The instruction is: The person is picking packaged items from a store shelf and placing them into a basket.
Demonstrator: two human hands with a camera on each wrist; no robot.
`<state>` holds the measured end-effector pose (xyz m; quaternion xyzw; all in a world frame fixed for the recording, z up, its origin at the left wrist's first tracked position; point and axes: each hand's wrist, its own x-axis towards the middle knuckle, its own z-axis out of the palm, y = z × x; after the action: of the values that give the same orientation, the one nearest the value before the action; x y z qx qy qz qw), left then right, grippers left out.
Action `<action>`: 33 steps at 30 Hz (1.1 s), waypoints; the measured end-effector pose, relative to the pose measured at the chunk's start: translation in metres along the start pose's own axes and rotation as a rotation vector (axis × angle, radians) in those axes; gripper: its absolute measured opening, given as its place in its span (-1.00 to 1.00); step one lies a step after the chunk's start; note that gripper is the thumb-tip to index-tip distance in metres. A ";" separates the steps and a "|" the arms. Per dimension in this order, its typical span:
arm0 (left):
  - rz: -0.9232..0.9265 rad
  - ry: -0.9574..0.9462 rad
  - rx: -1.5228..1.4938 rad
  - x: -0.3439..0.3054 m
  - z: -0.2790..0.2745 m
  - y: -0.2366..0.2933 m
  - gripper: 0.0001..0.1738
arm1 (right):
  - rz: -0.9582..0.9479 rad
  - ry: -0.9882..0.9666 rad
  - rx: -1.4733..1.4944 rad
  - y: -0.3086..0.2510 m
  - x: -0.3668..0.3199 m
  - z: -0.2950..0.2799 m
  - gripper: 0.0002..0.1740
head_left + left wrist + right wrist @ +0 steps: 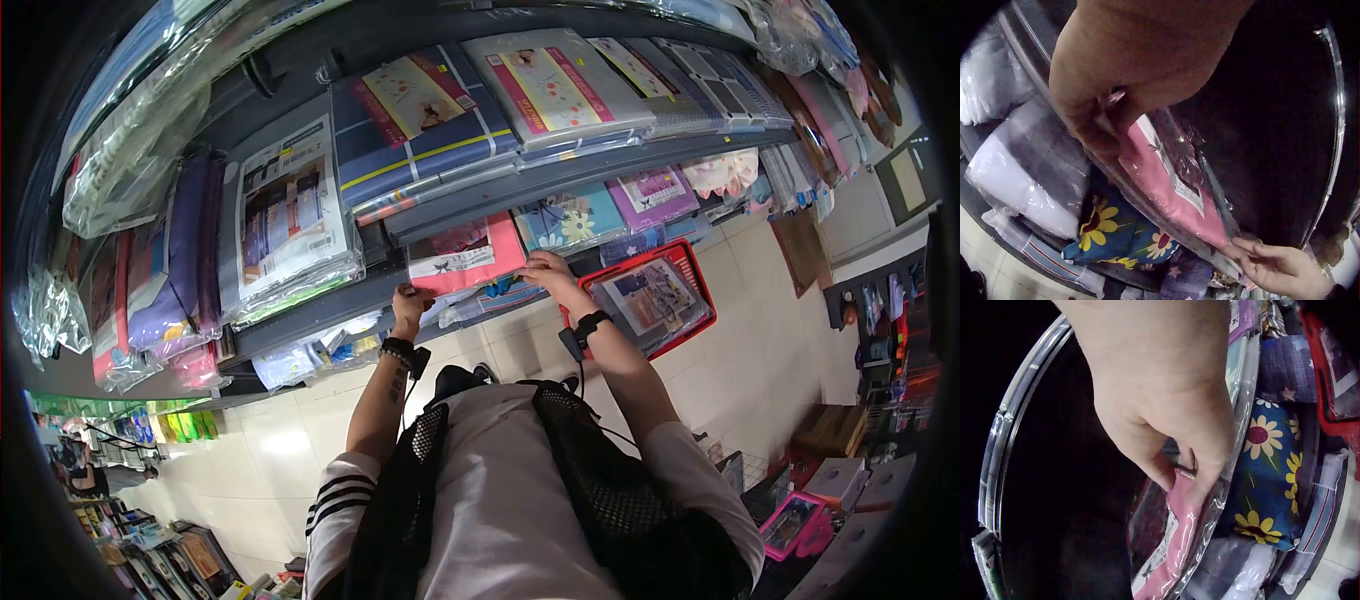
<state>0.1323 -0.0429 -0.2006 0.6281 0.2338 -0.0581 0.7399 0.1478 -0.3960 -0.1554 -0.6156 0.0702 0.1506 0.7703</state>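
A flat pink fabric package (505, 262) in clear plastic, with a white label and a dark window, lies on the lower shelf in the head view. My left hand (408, 310) pinches its near left corner. At the near right corner, the thumb and fingers of my right hand (553, 277) grip the package edge. Seen from the right wrist, the pink package (1180, 515) bends up where that hand (1166, 394) pinches it. In the left wrist view, my left hand (1141, 56) hides part of the package (1154, 165).
Right of the pink package are a blue daisy-print package (570, 222) and a purple one (650, 195). A red basket (713, 318) holding a wrapped package stands beside my right forearm. The upper shelf edge (560, 182) runs just above. Flower-print fabric (1266, 481) lies below.
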 end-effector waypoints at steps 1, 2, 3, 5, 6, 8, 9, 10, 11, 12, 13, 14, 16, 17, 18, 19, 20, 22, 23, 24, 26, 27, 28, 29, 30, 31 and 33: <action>-0.003 -0.003 0.005 -0.001 0.002 0.003 -0.38 | 0.004 -0.083 -0.010 -0.004 -0.004 -0.005 -0.53; -0.024 0.031 0.068 -0.002 0.004 0.003 -0.34 | 0.069 -0.079 -0.259 -0.023 -0.025 -0.011 -0.54; -0.035 0.071 0.118 -0.003 0.005 0.003 -0.30 | 0.069 -0.080 -0.259 -0.026 -0.031 -0.022 -0.54; 0.181 0.005 0.239 0.003 0.006 -0.012 -0.22 | 0.128 -0.063 -0.328 -0.023 -0.052 -0.055 -0.55; 0.414 -0.041 0.340 0.004 0.003 -0.017 -0.15 | 0.145 -0.047 -0.270 -0.020 -0.056 -0.066 -0.57; 0.427 -0.043 0.715 -0.034 0.023 0.023 -0.10 | 0.194 0.011 -0.227 -0.018 -0.081 -0.105 -0.57; 0.448 -0.016 1.077 -0.049 0.027 0.042 -0.05 | 0.214 0.027 -0.258 -0.025 -0.094 -0.124 -0.55; 0.534 -0.004 1.069 -0.045 0.025 0.038 -0.07 | 0.231 0.156 -0.436 0.001 -0.098 -0.168 -0.61; 0.543 0.075 1.169 -0.048 0.035 0.049 -0.12 | 0.259 0.306 -0.606 0.035 -0.109 -0.217 -0.66; 0.562 0.114 1.195 -0.050 0.030 0.055 -0.14 | 0.259 0.305 -0.605 0.044 -0.111 -0.228 -0.66; 0.588 0.121 1.219 -0.048 0.036 0.052 -0.15 | 0.290 0.413 -0.621 0.049 -0.126 -0.241 -0.65; 0.580 0.064 1.155 -0.038 0.049 0.042 -0.16 | 0.334 0.549 -0.628 0.055 -0.156 -0.267 -0.64; 0.543 0.075 1.072 -0.030 0.031 0.036 -0.11 | 0.363 0.629 -0.686 0.055 -0.173 -0.266 -0.62; 0.661 0.164 0.998 -0.039 0.040 0.030 -0.07 | 0.397 0.724 -0.731 0.056 -0.192 -0.276 -0.59; 0.658 0.194 1.026 -0.047 0.036 0.031 -0.05 | 0.311 0.806 -0.796 0.081 -0.190 -0.290 -0.58; 0.660 0.202 1.054 -0.049 0.041 0.029 -0.03 | 0.321 0.824 -0.790 0.079 -0.202 -0.284 -0.58; 0.693 0.247 1.036 -0.054 0.057 0.025 -0.03 | 0.351 0.867 -0.632 0.078 -0.213 -0.284 -0.61; 0.711 0.341 1.007 -0.078 0.050 0.016 -0.03 | 0.491 0.841 -0.460 0.081 -0.212 -0.283 -0.68; 0.721 0.332 1.054 -0.090 0.052 0.012 -0.10 | 0.480 0.890 -0.478 0.119 -0.209 -0.306 -0.65; 0.658 0.353 1.058 -0.093 0.045 -0.007 -0.15 | 0.445 0.924 -0.418 0.123 -0.211 -0.309 -0.65; 0.516 0.286 1.081 -0.091 0.017 -0.058 -0.24 | 0.410 0.957 -0.354 0.123 -0.207 -0.310 -0.65; 0.435 0.198 1.097 -0.093 -0.001 -0.083 -0.28 | 0.492 0.965 -0.354 0.119 -0.206 -0.310 -0.56; 0.277 0.252 1.127 -0.099 -0.015 -0.109 -0.29 | 0.574 0.967 -0.359 0.116 -0.204 -0.311 -0.47; 0.112 0.313 1.147 -0.107 -0.030 -0.136 -0.31 | 0.574 0.951 -0.367 0.121 -0.203 -0.317 -0.47; 0.035 0.329 1.248 -0.115 -0.051 -0.168 -0.41 | 0.552 1.003 -0.328 0.133 -0.200 -0.326 -0.48; -0.049 0.350 1.343 -0.122 -0.069 -0.190 -0.51 | 0.527 1.047 -0.291 0.139 -0.195 -0.329 -0.49; -0.436 -0.040 1.174 -0.140 -0.093 -0.203 -0.71 | 0.504 0.961 -0.095 0.140 -0.194 -0.332 -0.67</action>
<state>-0.0944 -0.0247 -0.3346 0.8665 0.2719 -0.3381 0.2470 -0.0541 -0.7183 -0.3056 -0.6133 0.5530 0.0354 0.5629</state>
